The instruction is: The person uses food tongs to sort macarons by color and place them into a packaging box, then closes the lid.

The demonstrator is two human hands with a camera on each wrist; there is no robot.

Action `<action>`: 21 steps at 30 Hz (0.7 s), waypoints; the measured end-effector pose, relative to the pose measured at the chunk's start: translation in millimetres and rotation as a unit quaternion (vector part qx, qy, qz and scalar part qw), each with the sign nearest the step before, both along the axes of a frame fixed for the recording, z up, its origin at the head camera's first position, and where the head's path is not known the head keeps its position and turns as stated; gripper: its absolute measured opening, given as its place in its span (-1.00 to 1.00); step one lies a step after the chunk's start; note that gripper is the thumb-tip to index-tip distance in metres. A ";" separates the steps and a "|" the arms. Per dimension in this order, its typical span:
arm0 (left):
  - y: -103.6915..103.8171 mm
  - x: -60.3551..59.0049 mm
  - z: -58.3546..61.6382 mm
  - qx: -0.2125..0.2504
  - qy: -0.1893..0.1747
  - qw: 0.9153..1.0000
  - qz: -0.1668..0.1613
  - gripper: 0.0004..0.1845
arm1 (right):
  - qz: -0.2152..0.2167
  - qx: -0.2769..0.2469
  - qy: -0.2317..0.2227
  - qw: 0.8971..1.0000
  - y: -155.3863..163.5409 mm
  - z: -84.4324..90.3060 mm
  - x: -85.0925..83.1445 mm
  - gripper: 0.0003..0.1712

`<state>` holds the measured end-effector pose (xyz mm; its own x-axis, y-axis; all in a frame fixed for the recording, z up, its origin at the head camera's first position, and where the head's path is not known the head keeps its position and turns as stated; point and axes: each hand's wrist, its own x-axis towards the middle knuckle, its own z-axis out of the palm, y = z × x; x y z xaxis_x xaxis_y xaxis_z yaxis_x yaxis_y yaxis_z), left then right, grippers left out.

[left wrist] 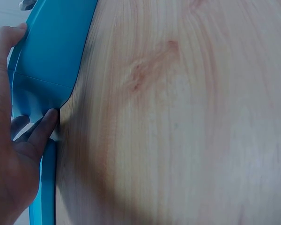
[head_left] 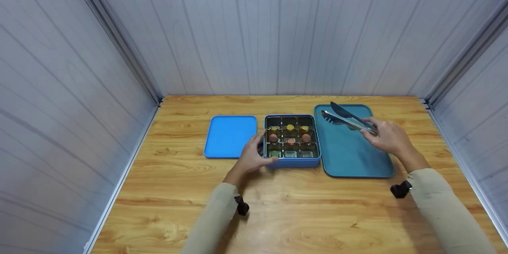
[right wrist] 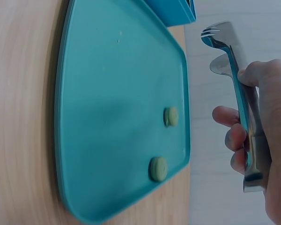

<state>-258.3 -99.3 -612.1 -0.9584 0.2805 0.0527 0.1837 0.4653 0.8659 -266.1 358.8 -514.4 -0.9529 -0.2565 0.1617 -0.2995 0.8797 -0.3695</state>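
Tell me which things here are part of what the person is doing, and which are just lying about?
In use:
- tongs, held by the right hand
- divided blue box of small round pieces, steadied by the left hand
- teal tray with two green pieces

Lying about:
- blue lid
- wooden table

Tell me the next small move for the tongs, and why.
Probably lower the tongs toward one of the two green pieces on the teal tray. The right hand holds the tongs above the tray, and the left hand steadies the box beside it, which shows empty compartments.
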 end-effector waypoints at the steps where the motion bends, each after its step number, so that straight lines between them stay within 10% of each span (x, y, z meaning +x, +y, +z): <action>1: 0.1 0.2 0.3 0.001 0.000 1.000 0.000 0.23 | -0.003 -0.001 -0.002 1.000 2.7 -0.3 -0.1 -0.50; 21: -9.0 -13.5 -26.8 -0.016 0.030 0.999 0.005 0.34 | -0.042 0.007 -0.047 0.998 41.5 -16.8 1.7 -0.45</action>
<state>-271.9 -108.3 -638.9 -0.9568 0.2727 0.1006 0.2291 0.4946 0.8384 -264.3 400.4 -531.2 -0.9821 -0.1758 0.0683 -0.1886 0.9059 -0.3791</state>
